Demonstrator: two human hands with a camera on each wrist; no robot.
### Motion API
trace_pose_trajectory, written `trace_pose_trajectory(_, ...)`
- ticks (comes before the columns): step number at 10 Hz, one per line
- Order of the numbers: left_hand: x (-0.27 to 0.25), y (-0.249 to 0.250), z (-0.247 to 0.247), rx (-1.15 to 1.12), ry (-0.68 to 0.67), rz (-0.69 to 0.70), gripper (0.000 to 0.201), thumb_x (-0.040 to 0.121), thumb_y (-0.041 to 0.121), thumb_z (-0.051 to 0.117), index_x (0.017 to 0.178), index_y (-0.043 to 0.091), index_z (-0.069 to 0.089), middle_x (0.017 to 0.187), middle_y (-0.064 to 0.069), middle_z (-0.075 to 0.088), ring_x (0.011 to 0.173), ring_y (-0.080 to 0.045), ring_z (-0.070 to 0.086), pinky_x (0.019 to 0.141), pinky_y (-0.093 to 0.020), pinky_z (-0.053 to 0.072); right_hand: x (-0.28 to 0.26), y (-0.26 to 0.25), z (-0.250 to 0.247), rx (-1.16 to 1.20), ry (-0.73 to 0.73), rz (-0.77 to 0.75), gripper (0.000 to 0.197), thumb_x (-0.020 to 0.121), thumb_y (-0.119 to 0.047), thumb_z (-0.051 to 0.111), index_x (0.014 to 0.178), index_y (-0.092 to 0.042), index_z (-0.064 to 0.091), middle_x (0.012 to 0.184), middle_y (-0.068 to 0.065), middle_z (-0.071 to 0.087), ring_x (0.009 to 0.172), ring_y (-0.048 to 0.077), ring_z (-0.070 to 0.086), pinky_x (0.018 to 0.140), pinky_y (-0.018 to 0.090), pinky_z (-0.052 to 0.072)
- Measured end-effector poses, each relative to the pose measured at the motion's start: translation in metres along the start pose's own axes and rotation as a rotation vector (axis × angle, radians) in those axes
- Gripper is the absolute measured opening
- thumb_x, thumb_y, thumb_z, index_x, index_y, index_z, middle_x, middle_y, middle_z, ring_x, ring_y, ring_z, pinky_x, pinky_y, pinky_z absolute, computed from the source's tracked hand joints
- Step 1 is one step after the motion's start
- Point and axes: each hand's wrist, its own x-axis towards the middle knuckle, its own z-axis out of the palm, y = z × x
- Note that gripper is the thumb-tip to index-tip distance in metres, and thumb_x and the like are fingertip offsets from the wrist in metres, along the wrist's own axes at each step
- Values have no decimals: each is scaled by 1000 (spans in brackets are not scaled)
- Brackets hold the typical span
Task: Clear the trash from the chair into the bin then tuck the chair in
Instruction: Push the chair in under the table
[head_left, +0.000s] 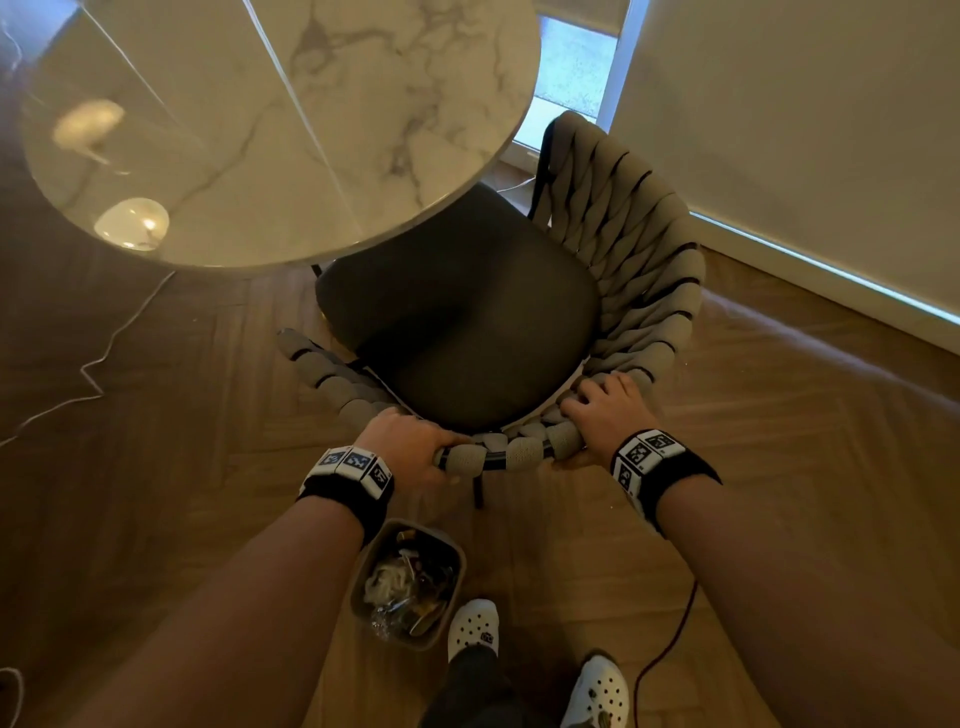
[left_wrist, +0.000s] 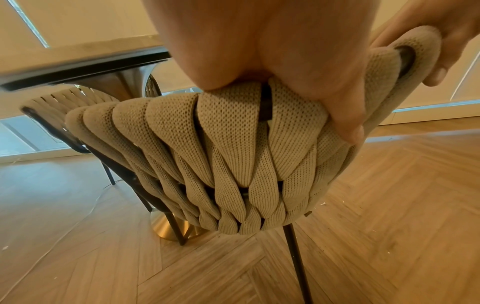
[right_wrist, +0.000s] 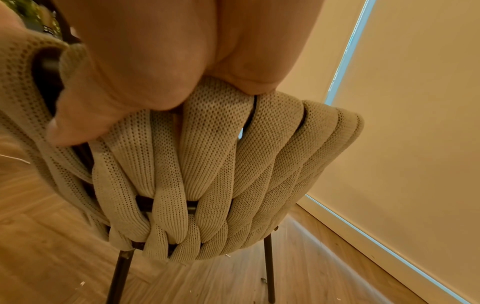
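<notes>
Head view looks down on a chair (head_left: 467, 332) with a dark seat and a curved back of woven beige straps, its front edge partly under a round marble table (head_left: 270, 119). Both hands grip the top rail at the back of the chair. Left hand (head_left: 410, 447) curls over the rail on the chair's left, thumb wrapped round the outside. Right hand (head_left: 605, 415) curls over the rail on the chair's right, fingers bent down inside the back. Each wrist wears a black band carrying white tiles with black square marker patterns; no words on them can be read. Behind the chair, just beside the person's feet, a bin (head_left: 408, 587) stands on the wood floor (head_left: 208, 467), holding crumpled trash (head_left: 400, 582). White clogs (head_left: 472, 629) cover the feet; a small dark tag on one cannot be read. A white cable (head_left: 98, 374) runs on the floor left of the chair, a red one (head_left: 670, 639) behind it to the right. Left wrist view shows the left hand (left_wrist: 272, 51) pressed on the straps of the chair (left_wrist: 233, 148), thumb tip down against the knit, with the right hand (left_wrist: 436, 41) further along the rail. Right wrist view shows the right hand (right_wrist: 155, 57) clamped on the chair (right_wrist: 221, 174), thumb on the outside.
</notes>
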Motion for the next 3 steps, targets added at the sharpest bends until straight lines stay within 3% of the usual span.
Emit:
trace_pose_trajectory(1,-5,3,-3,-67,-56,-43,52,91,64,49,140,50,44,127,13,63,114,-14,58,99,-38,33,-14,-6,-2,73,19,26,77,71,-65,64,134,-24,45,140,11,42,133,36,32,115,51,12)
trace_pose_trajectory(2,-14,5,-2,-231,-16,-80,52,89,62,54,137,45,50,130,9,61,123,-18,53,112,-46,26,-41,-15,0,226,174,63,63,80,-41,67,136,-20,46,144,9,42,137,33,31,114,46,24)
trace_pose_trajectory(3,-44,14,10,-438,180,-166,47,92,66,47,130,40,56,135,14,55,127,-12,48,112,-43,33,-93,-26,24,333,255,120,47,85,-30,63,130,-19,52,137,8,51,123,27,50,101,38,44)
